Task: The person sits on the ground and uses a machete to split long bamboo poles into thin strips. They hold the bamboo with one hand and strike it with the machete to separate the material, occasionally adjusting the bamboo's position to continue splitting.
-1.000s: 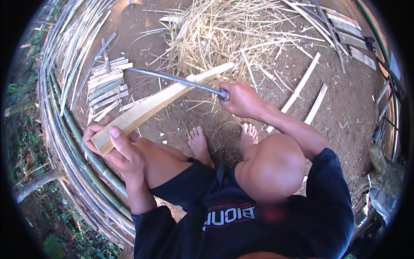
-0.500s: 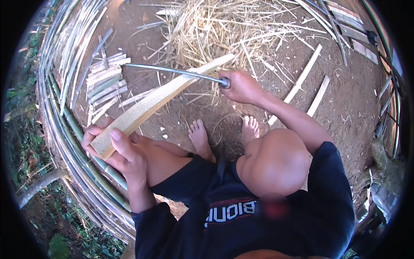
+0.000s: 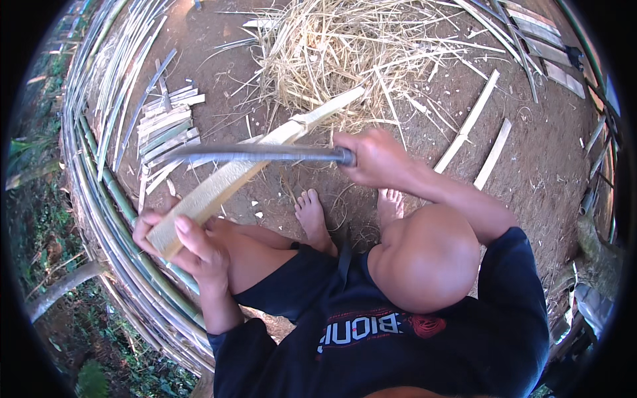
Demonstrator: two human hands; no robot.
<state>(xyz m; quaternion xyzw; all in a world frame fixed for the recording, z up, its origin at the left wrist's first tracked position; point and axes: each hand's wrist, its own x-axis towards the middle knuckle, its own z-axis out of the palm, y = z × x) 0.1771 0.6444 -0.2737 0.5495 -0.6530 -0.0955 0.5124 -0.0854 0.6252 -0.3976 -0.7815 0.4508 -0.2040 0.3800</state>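
My left hand (image 3: 189,247) is closed around the near end of a pale split bamboo strip (image 3: 215,192). The strip slants up and away to the right, its far end over the pile of shavings. A raised joint shows partway along it. My right hand (image 3: 378,157) grips the handle of a machete (image 3: 285,153), most of the handle hidden in the fist. The long blade points left and lies across the strip, slightly blurred. Whether its edge touches the bamboo, I cannot tell.
A heap of bamboo shavings (image 3: 318,50) lies ahead. Short split pieces (image 3: 166,129) are stacked at left, beside long thin strips (image 3: 129,73) and bamboo poles (image 3: 106,159). Two loose slats (image 3: 470,123) rest on the dirt at right. My bare feet stand below the strip.
My right hand has moved nearer to me and slightly right. The machete's blade has slid down the bamboo strip toward my left hand, which stays nearly in place.
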